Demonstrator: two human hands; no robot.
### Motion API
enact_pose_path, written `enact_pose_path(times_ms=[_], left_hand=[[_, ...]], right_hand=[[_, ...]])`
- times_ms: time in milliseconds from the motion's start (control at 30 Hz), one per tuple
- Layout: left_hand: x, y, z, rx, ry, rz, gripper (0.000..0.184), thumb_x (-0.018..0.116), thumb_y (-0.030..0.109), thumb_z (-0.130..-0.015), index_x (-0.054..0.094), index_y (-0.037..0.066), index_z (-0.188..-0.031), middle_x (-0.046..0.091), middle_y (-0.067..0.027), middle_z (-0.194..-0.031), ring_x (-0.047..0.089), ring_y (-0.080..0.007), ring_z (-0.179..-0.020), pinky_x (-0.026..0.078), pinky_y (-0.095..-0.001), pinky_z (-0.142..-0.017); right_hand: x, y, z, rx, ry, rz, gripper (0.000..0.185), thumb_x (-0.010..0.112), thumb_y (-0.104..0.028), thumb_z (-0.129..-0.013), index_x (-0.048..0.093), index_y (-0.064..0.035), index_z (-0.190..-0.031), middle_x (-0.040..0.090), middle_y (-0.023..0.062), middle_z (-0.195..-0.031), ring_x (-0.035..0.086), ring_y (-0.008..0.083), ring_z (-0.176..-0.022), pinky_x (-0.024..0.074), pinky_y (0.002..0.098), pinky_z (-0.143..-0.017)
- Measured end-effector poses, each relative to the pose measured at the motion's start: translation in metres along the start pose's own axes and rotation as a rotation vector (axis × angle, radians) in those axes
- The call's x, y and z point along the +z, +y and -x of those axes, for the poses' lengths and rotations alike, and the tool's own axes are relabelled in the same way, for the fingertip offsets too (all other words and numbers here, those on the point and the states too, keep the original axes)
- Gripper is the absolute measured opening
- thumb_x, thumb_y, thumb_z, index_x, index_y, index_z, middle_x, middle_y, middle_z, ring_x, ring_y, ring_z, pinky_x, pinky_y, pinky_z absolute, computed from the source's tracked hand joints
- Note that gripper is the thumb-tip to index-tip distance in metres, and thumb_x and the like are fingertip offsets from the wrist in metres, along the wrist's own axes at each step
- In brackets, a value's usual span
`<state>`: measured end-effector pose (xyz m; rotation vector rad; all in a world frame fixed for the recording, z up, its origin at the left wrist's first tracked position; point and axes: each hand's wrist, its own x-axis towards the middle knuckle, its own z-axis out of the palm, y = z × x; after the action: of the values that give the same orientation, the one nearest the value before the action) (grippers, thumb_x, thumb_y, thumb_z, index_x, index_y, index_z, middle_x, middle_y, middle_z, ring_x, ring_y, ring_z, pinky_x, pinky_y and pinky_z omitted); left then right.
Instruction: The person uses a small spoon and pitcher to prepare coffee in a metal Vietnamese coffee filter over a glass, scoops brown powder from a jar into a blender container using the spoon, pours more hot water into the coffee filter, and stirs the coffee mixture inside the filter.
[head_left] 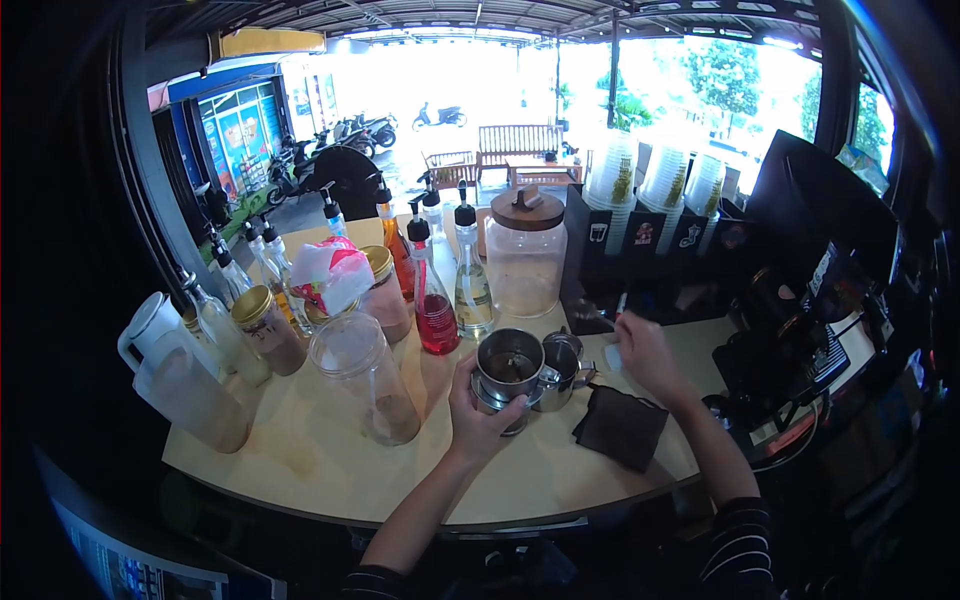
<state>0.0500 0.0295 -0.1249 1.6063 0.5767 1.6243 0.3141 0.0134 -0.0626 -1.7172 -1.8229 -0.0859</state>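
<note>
My left hand [478, 415] is wrapped round a metal drip coffee filter [510, 352], with its open top facing up. Something dark lies inside the filter, too small to make out. Just right of it stands a metal jug [563, 380], close against the filter. Out to the right, my right hand [645, 350] is closed on a spoon [592, 314], whose bowl points left and looks blurred. A dark folded cloth [622, 428] lies on the wooden counter [560, 475] below that hand.
Left of my left hand stand a clear plastic jar [375, 385], a red syrup bottle [435, 305] and several pump bottles. A wooden-lidded glass jar [527, 260] is behind. A black holder [640, 245] with stacked cups [612, 170] stands at the back right. A pitcher [190, 395] is far left.
</note>
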Motion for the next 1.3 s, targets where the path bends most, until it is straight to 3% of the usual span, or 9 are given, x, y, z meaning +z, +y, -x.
enact_pose_path(times_ms=[167, 333, 467, 633, 833, 933, 1000, 1233, 1300], left_hand=[[0.001, 0.001, 0.001, -0.05, 0.007, 0.038, 0.074, 0.082, 0.016, -0.064, 0.044, 0.002, -0.125, 0.049, -0.0092, -0.118, 0.05, -0.0213, -0.115, 0.04, -0.0352, -0.1], [0.006, 0.006, 0.004, -0.142, 0.02, 0.184, 0.074, 0.083, 0.011, -0.063, 0.044, 0.003, -0.125, 0.049, -0.0082, -0.118, 0.05, -0.0208, -0.115, 0.04, -0.0353, -0.1], [0.005, 0.005, 0.004, -0.211, 0.022, 0.297, 0.074, 0.082, 0.01, -0.063, 0.043, 0.003, -0.126, 0.049, -0.0085, -0.119, 0.05, -0.0205, -0.116, 0.042, -0.0349, -0.1], [-0.001, 0.004, 0.002, -0.127, -0.012, 0.105, 0.075, 0.082, 0.01, -0.064, 0.043, 0.003, -0.126, 0.048, -0.0093, -0.121, 0.05, -0.021, -0.116, 0.042, -0.0351, -0.1], [-0.001, 0.01, -0.001, -0.078, -0.026, 0.088, 0.076, 0.083, 0.011, -0.063, 0.043, 0.003, -0.127, 0.049, -0.0098, -0.121, 0.05, -0.0216, -0.117, 0.041, -0.0356, -0.1], [-0.002, 0.014, -0.003, -0.031, -0.027, 0.017, 0.076, 0.083, 0.011, -0.063, 0.043, 0.003, -0.127, 0.05, -0.0098, -0.12, 0.05, -0.0215, -0.117, 0.041, -0.0356, -0.1], [-0.002, 0.015, -0.003, -0.034, -0.027, 0.033, 0.075, 0.084, 0.011, -0.063, 0.044, 0.003, -0.126, 0.05, -0.0098, -0.12, 0.05, -0.0214, -0.117, 0.041, -0.0357, -0.1], [-0.015, 0.031, -0.01, 0.03, -0.102, -0.409, 0.076, 0.085, 0.022, -0.062, 0.046, 0.002, -0.124, 0.051, -0.0129, -0.119, 0.049, -0.0266, -0.116, 0.038, -0.0396, -0.101], [-0.013, 0.044, -0.013, 0.058, -0.108, -0.566, 0.076, 0.085, 0.026, -0.062, 0.046, 0.002, -0.123, 0.051, -0.0139, -0.118, 0.05, -0.0282, -0.116, 0.039, -0.041, -0.101]], right_hand=[[-0.069, -0.097, -0.008, -0.242, 0.019, -0.249, 0.011, 0.051, -0.006, -0.084, 0.06, -0.0032, -0.089, 0.062, 0.0136, -0.081, 0.064, 0.0337, -0.077, 0.051, 0.0414, -0.066], [-0.054, -0.136, -0.004, -0.623, -0.173, 0.43, 0.013, 0.058, -0.008, -0.075, 0.062, -0.0044, -0.087, 0.062, 0.0077, -0.082, 0.067, 0.0239, -0.077, 0.053, 0.0327, -0.062], [-0.035, -0.162, -0.004, -0.582, -0.283, 0.67, 0.014, 0.063, -0.012, -0.075, 0.06, -0.007, -0.087, 0.058, 0.0046, -0.082, 0.066, 0.0199, -0.072, 0.0518, 0.0317, -0.056], [-0.039, -0.161, -0.003, -0.751, -0.28, 0.553, 0.015, 0.062, -0.013, -0.075, 0.06, -0.0067, -0.088, 0.058, 0.0051, -0.086, 0.066, 0.0203, -0.074, 0.0512, 0.031, -0.054], [-0.038, -0.139, -0.019, -0.754, -0.119, 0.416, 0.015, 0.062, -0.013, -0.074, 0.065, -0.0071, -0.087, 0.06, 0.0062, -0.091, 0.064, 0.0208, -0.086, 0.0512, 0.034, -0.069], [-0.046, -0.139, -0.024, -0.669, -0.287, 0.294, 0.015, 0.061, -0.012, -0.075, 0.066, -0.0091, -0.088, 0.06, 0.0054, -0.091, 0.063, 0.0213, -0.091, 0.0493, 0.036, -0.076], [-0.039, -0.134, -0.03, -0.718, -0.146, 0.373, 0.018, 0.063, -0.01, -0.072, 0.065, -0.0088, -0.089, 0.06, 0.0065, -0.09, 0.062, 0.0237, -0.088, 0.0484, 0.0401, -0.076], [-0.044, -0.125, -0.038, -0.67, -0.316, 0.152, 0.015, 0.062, -0.009, -0.074, 0.067, -0.0095, -0.088, 0.06, 0.0056, -0.088, 0.061, 0.0239, -0.09, 0.047, 0.0402, -0.079], [-0.032, -0.122, -0.038, -0.759, -0.098, 0.198, 0.015, 0.06, -0.008, -0.077, 0.069, -0.011, -0.089, 0.06, 0.006, -0.087, 0.061, 0.0238, -0.088, 0.0476, 0.0403, -0.078]])
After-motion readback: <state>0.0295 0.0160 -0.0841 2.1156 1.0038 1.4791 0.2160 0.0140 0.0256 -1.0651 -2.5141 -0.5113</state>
